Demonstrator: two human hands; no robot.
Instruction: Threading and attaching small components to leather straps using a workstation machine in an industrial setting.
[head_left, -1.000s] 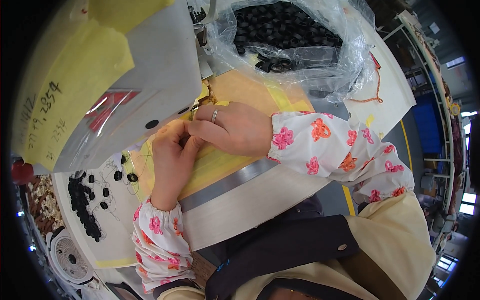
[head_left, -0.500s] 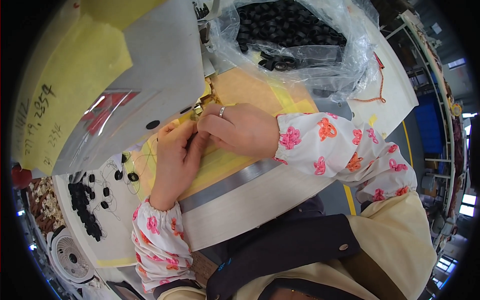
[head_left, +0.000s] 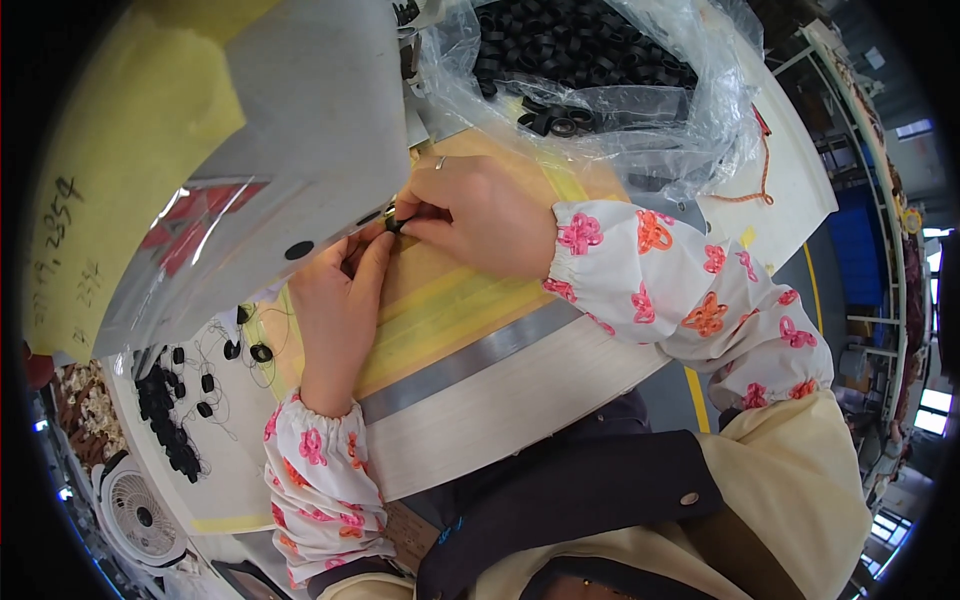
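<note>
Under the grey sewing machine head (head_left: 330, 110), my two hands meet beside the brass-coloured presser foot (head_left: 391, 214). My right hand (head_left: 480, 215) pinches a small black band loop (head_left: 397, 226) between thumb and fingertips, right at the foot. From the left, my left hand (head_left: 338, 310) reaches in with thumb and fingers curled closed, its thumb tip close to the loop. Something dark shows between those fingers, too hidden to name. Below both hands lies the work surface (head_left: 440, 320), covered with yellow tape.
A clear plastic bag (head_left: 735, 130) full of black loops lies at the far right, an orange cord (head_left: 766, 170) beside it. Sewn black loops (head_left: 165, 420) trail threads on the left of the table. A white fan (head_left: 140, 508) stands at lower left.
My left hand has shifted slightly left and away from my right. My right hand has turned and opened its grip to view, so the black loop now shows at the presser foot.
</note>
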